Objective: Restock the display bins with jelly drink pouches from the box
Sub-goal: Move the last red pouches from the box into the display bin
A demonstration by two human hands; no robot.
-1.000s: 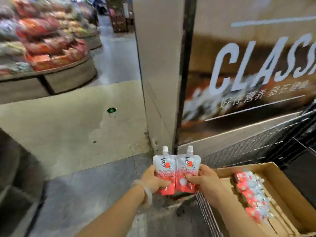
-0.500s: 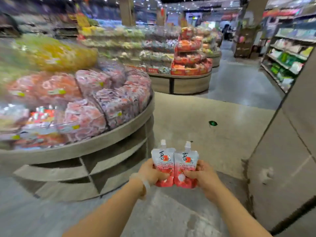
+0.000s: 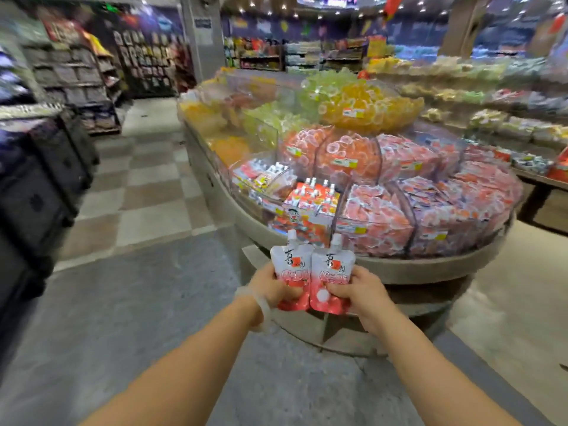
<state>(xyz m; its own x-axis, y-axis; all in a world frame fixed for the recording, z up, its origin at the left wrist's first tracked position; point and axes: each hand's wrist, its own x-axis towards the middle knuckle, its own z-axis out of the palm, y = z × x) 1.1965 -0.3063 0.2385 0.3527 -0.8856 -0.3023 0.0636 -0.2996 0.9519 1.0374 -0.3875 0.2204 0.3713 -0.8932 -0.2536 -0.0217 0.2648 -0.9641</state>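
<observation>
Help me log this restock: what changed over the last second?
The person turned left from the box and pillar to face the round display, now close ahead with its pouch bin. Nothing was let go: the left hand and right hand keep gripping the two pouches, upright, side by side.

Legible text is limited. Each of the two white-and-red spouted plastic jelly drink pouches (image 3: 312, 272) carries a large black brush-style Chinese character, apparently 喜, beside a small red square mark, with red lettering below too blurred to read. Small yellow-and-white price tags (image 3: 345, 162) on the clear plastic display bins (image 3: 362, 167) are illegible.
</observation>
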